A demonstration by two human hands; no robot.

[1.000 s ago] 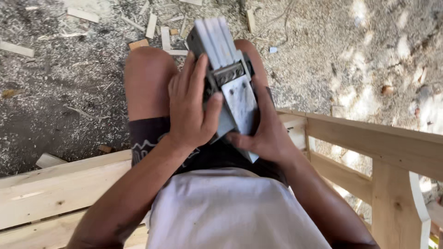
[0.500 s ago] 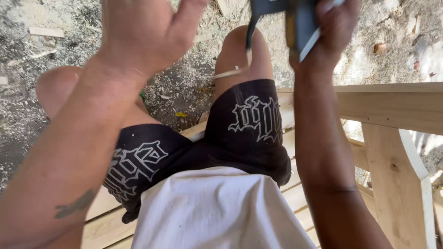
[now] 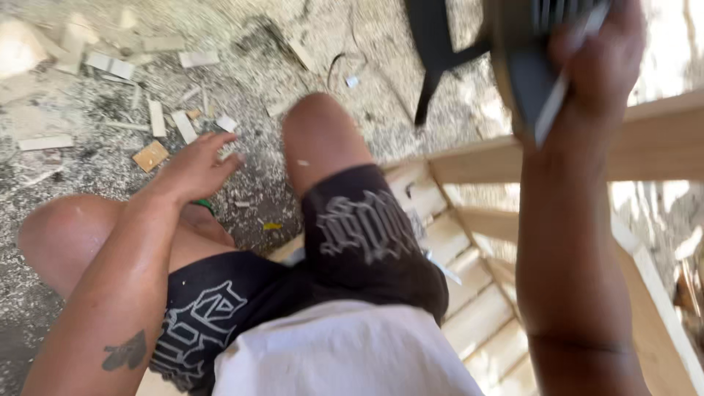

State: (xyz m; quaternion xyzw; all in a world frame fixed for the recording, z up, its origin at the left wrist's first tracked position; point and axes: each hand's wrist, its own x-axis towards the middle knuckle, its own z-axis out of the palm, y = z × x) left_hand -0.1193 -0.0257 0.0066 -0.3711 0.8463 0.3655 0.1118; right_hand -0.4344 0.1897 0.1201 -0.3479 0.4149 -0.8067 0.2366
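The right hand (image 3: 598,55) is clamped around a dark, blurred power tool (image 3: 513,51), raised at the far right above the pale wooden frame (image 3: 645,147) the person sits on. The left hand (image 3: 194,167) hangs with fingers spread apart and nothing in it, between the bare knees at the left. Beyond it, wood offcuts (image 3: 150,155) lie scattered over the sawdust-covered ground (image 3: 88,103).

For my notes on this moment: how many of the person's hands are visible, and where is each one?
2. The left hand reaches down between the knees, open, above the sawdust-covered ground. The right hand is raised at upper right, gripping a dark power tool. None seems hidden.
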